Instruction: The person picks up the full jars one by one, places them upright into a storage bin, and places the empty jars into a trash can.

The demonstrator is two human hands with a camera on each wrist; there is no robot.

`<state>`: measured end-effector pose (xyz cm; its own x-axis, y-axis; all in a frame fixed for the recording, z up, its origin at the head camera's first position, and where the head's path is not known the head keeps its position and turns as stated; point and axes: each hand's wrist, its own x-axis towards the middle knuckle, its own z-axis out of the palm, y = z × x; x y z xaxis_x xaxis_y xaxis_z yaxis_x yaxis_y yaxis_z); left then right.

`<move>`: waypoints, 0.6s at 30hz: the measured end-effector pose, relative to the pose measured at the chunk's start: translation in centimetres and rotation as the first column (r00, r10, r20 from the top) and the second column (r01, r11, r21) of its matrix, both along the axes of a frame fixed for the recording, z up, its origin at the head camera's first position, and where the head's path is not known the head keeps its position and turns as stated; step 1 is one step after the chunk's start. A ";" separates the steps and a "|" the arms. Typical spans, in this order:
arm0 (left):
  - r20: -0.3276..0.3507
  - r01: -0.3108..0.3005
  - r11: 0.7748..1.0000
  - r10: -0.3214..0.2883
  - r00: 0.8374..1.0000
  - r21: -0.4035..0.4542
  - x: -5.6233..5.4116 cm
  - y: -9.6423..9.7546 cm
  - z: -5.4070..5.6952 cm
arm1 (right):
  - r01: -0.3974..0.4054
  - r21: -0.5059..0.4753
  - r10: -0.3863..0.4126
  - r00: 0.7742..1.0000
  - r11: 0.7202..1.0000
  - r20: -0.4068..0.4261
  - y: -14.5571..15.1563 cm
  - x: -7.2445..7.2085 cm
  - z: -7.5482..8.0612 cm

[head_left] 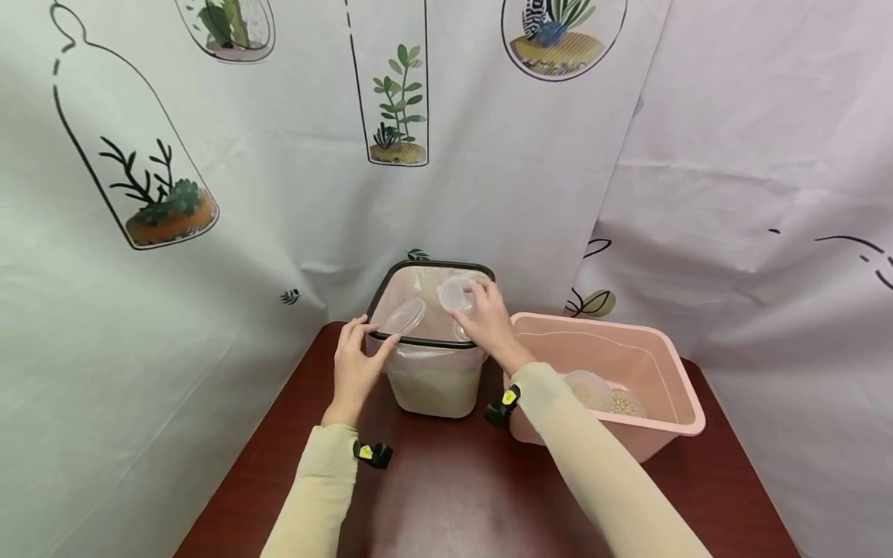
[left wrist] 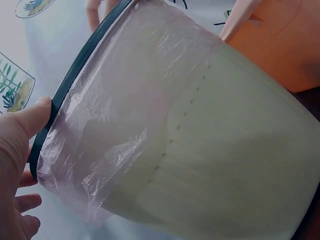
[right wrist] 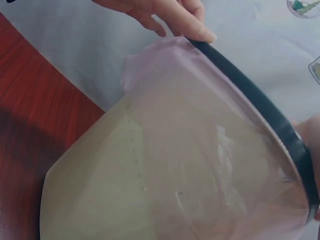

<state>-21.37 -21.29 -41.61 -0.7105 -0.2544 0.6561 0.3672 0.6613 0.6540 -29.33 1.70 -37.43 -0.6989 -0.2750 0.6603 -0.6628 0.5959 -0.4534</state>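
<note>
A square waste bin (head_left: 432, 395) with a black rim and a clear plastic liner (left wrist: 115, 95) stands at the back of the table. My right hand (head_left: 491, 322) is over its right side, thumb and fingers pinching the edge of a round clear plastic container (head_left: 455, 294). At the front left corner, my left hand (head_left: 356, 368) has its thumb and fingers spread apart along the rim (right wrist: 250, 92). Just past those fingertips, a tilted clear plastic lid (head_left: 406, 316) shows inside the mouth of the bin. Another clear round edge shows behind the front rim.
Right of the bin, a pink plastic basin (head_left: 656, 349) holds a clear round container (head_left: 588, 390) and some pale beans (head_left: 626, 403). Both stand on a dark red-brown table (head_left: 432, 496). A white printed cloth (head_left: 488, 194) hangs close behind.
</note>
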 end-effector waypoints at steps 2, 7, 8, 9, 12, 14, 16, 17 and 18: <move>0.001 0.004 1.000 -0.004 1.000 -0.001 0.0 -0.1 0.1 | 0.024 0.061 -0.026 0.999 0.998 0.040 0.0 0.0 0.2; 0.012 0.001 1.000 0.000 1.000 -0.006 -0.1 -0.1 0.1 | 0.054 0.150 -0.066 0.995 0.987 0.077 0.2 0.1 0.4; 0.016 -0.004 1.000 0.004 1.000 -0.010 -0.1 0.0 0.1 | 0.052 0.148 -0.062 0.996 0.988 0.062 0.3 0.2 0.4; 0.019 -0.006 1.000 0.007 1.000 -0.018 -0.1 0.0 0.1 | 0.051 0.143 -0.058 0.998 0.988 0.040 0.4 0.2 0.3; 0.023 -0.020 0.998 0.022 1.000 -0.057 -0.1 0.0 0.2 | 0.046 0.118 -0.041 0.998 0.992 -0.045 0.6 0.5 -0.1; 0.034 -0.030 0.996 0.033 0.999 -0.085 0.0 0.1 0.5 | 0.030 0.101 -0.019 0.994 0.994 -0.106 0.8 0.7 -0.5; 0.034 -0.035 0.993 0.038 0.999 -0.110 0.2 0.2 0.7 | 0.021 0.099 -0.004 0.986 0.995 -0.166 1.1 1.0 -0.8; 0.032 -0.040 0.991 0.044 0.999 -0.126 0.3 0.3 0.7 | 0.017 0.101 0.002 0.981 0.995 -0.192 1.3 1.2 -0.9; 0.027 -0.043 0.989 0.048 0.998 -0.144 0.4 0.4 0.8 | 0.015 0.106 0.008 0.977 0.994 -0.215 1.5 1.5 -1.1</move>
<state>-21.00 -20.90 -40.85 -0.7206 -0.1922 0.6662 0.3158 0.7644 0.5621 -27.83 3.16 -38.53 -0.5451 -0.3494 0.7621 -0.7357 0.6352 -0.2349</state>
